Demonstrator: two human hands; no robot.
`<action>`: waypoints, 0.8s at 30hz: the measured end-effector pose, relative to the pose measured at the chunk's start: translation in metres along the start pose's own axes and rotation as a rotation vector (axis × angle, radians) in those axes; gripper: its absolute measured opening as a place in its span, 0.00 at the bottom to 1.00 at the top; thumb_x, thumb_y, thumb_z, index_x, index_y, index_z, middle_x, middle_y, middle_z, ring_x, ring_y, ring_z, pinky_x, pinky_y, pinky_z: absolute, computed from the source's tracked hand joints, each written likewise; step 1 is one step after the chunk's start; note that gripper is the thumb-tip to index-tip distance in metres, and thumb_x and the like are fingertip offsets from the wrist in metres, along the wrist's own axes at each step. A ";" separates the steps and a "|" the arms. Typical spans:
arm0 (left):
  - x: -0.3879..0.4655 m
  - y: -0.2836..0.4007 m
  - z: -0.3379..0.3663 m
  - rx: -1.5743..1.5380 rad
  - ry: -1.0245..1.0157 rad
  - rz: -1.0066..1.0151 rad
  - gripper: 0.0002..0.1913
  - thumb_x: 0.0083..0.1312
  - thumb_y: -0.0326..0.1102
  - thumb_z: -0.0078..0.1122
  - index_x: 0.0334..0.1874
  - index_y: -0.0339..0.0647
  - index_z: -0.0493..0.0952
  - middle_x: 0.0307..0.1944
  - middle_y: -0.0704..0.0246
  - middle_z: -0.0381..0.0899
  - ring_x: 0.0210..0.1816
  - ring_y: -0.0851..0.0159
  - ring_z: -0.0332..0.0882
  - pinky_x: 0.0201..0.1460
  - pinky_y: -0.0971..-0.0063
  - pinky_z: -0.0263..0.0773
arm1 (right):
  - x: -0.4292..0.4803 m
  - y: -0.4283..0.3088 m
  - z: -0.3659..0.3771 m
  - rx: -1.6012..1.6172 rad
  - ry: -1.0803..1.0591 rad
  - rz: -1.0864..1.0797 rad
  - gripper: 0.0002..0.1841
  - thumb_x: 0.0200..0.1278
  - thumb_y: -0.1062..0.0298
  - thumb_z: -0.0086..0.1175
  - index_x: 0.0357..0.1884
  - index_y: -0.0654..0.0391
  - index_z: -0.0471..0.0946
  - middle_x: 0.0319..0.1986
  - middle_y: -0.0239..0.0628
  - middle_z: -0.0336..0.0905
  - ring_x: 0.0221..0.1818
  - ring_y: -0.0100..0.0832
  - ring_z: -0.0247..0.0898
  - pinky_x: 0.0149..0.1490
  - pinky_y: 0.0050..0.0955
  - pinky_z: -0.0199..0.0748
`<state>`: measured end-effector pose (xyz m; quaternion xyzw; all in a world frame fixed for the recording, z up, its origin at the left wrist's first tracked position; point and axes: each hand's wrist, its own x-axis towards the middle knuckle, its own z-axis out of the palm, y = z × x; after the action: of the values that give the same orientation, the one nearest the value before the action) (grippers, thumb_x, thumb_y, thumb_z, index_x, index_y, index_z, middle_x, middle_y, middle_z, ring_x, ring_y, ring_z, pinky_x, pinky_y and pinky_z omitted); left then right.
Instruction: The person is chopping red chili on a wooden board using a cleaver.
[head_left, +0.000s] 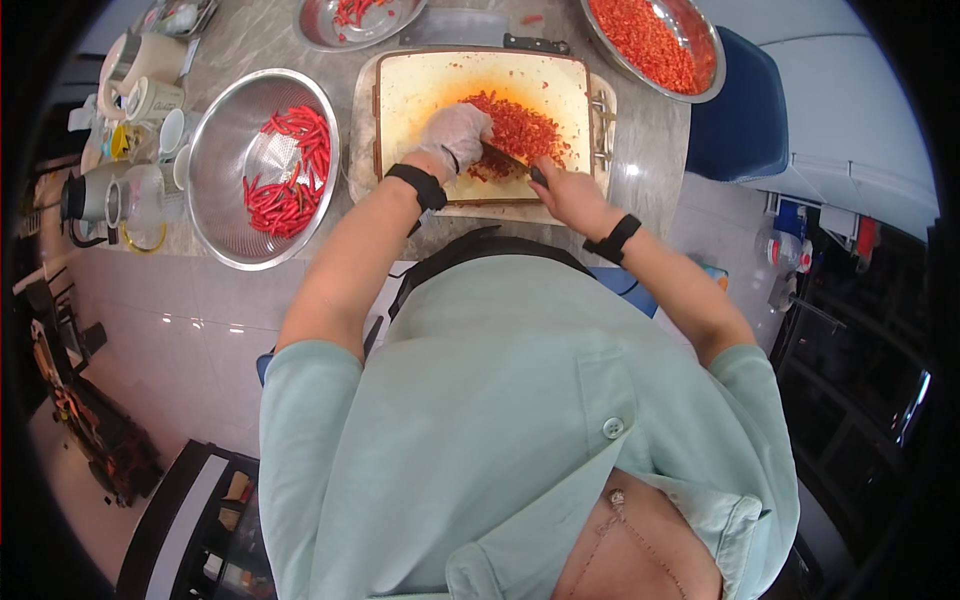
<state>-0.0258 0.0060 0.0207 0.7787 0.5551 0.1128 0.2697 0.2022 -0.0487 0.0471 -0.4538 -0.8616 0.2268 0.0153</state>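
Observation:
My right hand (564, 196) is closed around the dark handle of a kitchen knife (510, 159), its blade low over the cutting board (409, 82). Chopped red chili peppers (521, 124) lie in a pile on the board, around and behind the blade. My left hand (456, 135), in a clear plastic glove, rests at the pile's left edge by the blade's tip; its fingers are bent and partly hidden, so whether they hold anything does not show. Whole red chilies (281, 206) lie in a perforated steel colander (217, 172) left of the board.
Behind the board lie a cleaver (457, 28) and a steel bowl (319, 34) with some chilies. A steel bowl (712, 86) of chopped chilies stands at the back right, near a blue chair (739, 112). Cups, a pitcher (142, 196) and a kettle (82, 196) crowd the far left.

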 end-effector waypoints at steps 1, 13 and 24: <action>0.004 -0.007 0.000 -0.101 -0.030 -0.017 0.11 0.43 0.22 0.58 0.29 0.44 0.80 0.30 0.61 0.81 0.37 0.54 0.79 0.40 0.65 0.73 | 0.007 0.001 -0.010 0.026 -0.005 -0.036 0.14 0.67 0.58 0.47 0.44 0.58 0.62 0.18 0.48 0.74 0.23 0.53 0.73 0.27 0.49 0.69; 0.001 -0.008 -0.005 -0.130 -0.025 -0.026 0.10 0.41 0.22 0.59 0.28 0.44 0.80 0.30 0.62 0.81 0.36 0.54 0.79 0.40 0.65 0.73 | 0.008 -0.006 -0.009 0.066 -0.031 -0.008 0.14 0.67 0.59 0.47 0.46 0.58 0.63 0.24 0.50 0.76 0.27 0.53 0.74 0.31 0.47 0.70; -0.006 -0.009 0.000 -0.016 0.063 0.072 0.11 0.39 0.22 0.59 0.27 0.43 0.80 0.29 0.62 0.80 0.35 0.54 0.78 0.39 0.65 0.72 | -0.003 -0.008 0.007 0.038 0.034 -0.009 0.15 0.67 0.58 0.47 0.44 0.60 0.62 0.21 0.49 0.75 0.26 0.54 0.73 0.30 0.47 0.70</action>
<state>-0.0348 0.0029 0.0165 0.7921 0.5340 0.1512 0.2541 0.1962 -0.0573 0.0447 -0.4534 -0.8587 0.2354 0.0398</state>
